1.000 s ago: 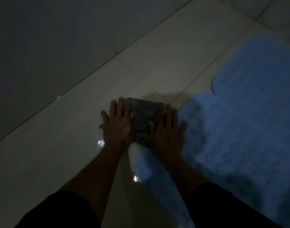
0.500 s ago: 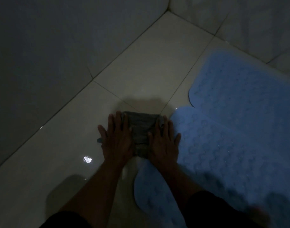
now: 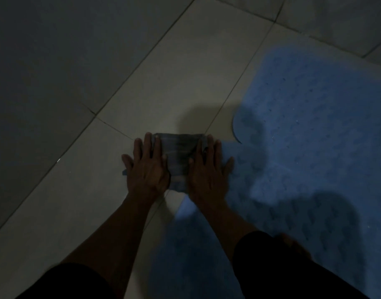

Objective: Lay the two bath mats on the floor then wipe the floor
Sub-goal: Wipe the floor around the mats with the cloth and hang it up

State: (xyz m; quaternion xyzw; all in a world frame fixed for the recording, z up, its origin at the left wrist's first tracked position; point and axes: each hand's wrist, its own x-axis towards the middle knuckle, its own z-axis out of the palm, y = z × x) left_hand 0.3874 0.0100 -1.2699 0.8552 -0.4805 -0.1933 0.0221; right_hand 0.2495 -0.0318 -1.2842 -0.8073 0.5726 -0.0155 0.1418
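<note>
At the bottom edge, dark: our two knees in black shorts (image 3: pixel 73 281), forearms reaching forward from them. A bare foot (image 3: pixel 293 244) shows dimly behind the right knee, resting on the near blue mat (image 3: pixel 282 190). That mat lies flat on the floor to our right, its bumpy surface blurred, its rounded left edge running under our right forearm. Ahead, both hands press flat on a folded grey cloth (image 3: pixel 178 156) on the pale tile floor (image 3: pixel 66 201). Left hand (image 3: pixel 146 169) lies palm down, fingers straight and slightly spread, covering the cloth's left end; a corner of cloth pokes out beside the little finger. Right hand (image 3: pixel 209 171) is likewise flat with fingers extended, on the cloth's right end, its outer fingers reaching the mat's edge. Beyond, a second blue mat (image 3: pixel 325 93) lies flat, overlapping or touching the near one; we cannot tell which. Farther left, a grey tiled wall (image 3: pixel 55 61) meets the floor.
</note>
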